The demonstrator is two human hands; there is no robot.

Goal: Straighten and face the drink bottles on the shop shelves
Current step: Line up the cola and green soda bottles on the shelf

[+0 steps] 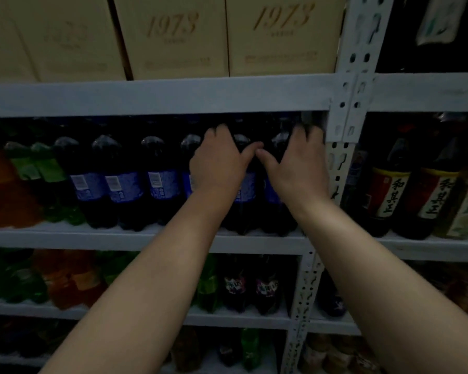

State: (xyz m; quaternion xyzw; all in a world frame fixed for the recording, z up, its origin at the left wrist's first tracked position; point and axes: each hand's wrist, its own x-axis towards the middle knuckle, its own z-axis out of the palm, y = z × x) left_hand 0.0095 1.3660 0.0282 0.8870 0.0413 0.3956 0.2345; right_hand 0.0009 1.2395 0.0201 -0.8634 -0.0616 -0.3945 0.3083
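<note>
Cola bottles (125, 184), left hand (219, 163), right hand (295, 166) gripping 2, upright (343, 112) beside, cartons (281, 36) above

Bare left hand (219, 164) and bare right hand (299, 168) on long, bare forearms (173, 252).

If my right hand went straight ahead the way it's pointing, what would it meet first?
The rightmost cola bottle: your right hand seems to grip its shoulder, so it would push that first, though depth is unclear.

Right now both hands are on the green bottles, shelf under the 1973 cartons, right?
No: head view shows left hand and right hand on blue-labelled cola bottles, not green ones. The shelf under the 1973 cartons is right.
</note>
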